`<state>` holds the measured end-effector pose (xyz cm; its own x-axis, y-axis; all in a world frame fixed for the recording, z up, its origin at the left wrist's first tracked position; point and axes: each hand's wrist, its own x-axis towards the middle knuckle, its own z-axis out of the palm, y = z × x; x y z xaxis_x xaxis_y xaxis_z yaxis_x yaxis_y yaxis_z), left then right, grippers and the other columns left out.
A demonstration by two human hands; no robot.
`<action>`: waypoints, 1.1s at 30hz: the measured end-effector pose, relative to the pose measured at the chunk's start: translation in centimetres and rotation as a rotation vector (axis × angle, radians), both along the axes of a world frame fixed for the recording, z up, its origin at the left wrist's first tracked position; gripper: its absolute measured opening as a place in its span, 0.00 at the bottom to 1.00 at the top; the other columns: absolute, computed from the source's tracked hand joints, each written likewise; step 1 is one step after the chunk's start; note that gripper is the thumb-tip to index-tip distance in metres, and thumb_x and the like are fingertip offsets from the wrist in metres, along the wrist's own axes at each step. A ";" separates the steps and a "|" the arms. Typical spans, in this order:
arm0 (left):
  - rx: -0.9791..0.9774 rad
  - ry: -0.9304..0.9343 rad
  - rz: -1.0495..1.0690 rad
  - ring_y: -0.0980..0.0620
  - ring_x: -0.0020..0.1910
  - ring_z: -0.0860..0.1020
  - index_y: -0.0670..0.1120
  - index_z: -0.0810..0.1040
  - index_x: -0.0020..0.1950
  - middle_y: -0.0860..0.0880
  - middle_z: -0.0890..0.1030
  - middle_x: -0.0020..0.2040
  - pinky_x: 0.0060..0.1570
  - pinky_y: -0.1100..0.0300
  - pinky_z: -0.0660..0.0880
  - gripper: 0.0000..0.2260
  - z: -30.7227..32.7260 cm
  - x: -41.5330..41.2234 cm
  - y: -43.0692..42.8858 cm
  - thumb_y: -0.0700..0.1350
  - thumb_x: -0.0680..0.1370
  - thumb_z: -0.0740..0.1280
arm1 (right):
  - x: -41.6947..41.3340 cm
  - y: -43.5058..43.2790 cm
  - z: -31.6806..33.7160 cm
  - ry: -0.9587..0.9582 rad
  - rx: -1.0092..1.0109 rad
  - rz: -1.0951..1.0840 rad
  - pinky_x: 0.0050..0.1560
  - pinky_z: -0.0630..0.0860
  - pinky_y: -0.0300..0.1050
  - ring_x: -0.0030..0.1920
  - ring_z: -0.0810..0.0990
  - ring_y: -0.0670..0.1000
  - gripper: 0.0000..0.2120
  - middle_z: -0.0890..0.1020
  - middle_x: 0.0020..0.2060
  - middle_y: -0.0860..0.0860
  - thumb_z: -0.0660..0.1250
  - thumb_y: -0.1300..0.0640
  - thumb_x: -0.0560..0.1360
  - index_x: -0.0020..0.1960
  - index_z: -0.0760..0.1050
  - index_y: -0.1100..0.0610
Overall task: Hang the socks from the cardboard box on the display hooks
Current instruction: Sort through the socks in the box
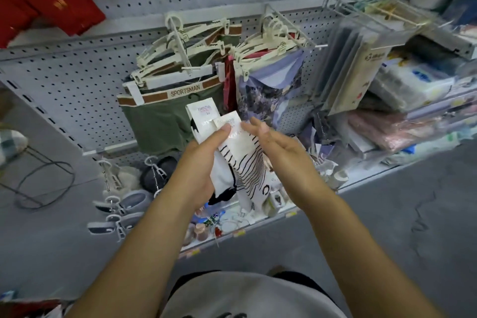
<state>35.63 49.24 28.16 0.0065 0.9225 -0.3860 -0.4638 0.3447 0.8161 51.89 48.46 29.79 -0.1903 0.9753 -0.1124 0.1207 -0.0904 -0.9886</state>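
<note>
Before a shop's pegboard wall, my left hand grips a fan of carded socks while my right hand, fingers loosely spread, reaches the front pair, apparently to separate it for hanging.

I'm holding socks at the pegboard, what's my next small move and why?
Probably pinch the striped pair by its card with your right hand and slide it free: your left hand grips it stacked with a black-and-white pair, and the open right only touches it.
</note>
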 end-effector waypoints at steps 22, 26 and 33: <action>0.285 0.350 0.344 0.45 0.55 0.85 0.49 0.84 0.59 0.47 0.87 0.55 0.59 0.44 0.79 0.23 12.2 7.4 10.1 0.64 0.74 0.72 | 10.2 12.9 11.7 0.091 0.613 -0.117 0.42 0.82 0.55 0.41 0.86 0.52 0.03 0.86 0.39 0.53 0.67 0.55 0.81 0.49 0.75 0.51; 0.322 0.403 0.410 0.49 0.59 0.82 0.53 0.82 0.61 0.52 0.85 0.59 0.64 0.46 0.77 0.26 14.1 9.9 12.3 0.67 0.71 0.71 | 12.0 17.6 14.3 0.082 0.609 -0.027 0.42 0.80 0.53 0.36 0.81 0.48 0.05 0.81 0.30 0.46 0.68 0.52 0.80 0.47 0.74 0.51; 0.433 0.512 0.542 0.61 0.45 0.82 0.57 0.78 0.47 0.62 0.84 0.41 0.48 0.60 0.76 0.08 18.0 11.2 14.4 0.59 0.81 0.66 | 11.7 24.6 18.3 0.007 0.662 0.162 0.49 0.82 0.59 0.45 0.86 0.56 0.09 0.86 0.42 0.56 0.67 0.49 0.80 0.55 0.75 0.53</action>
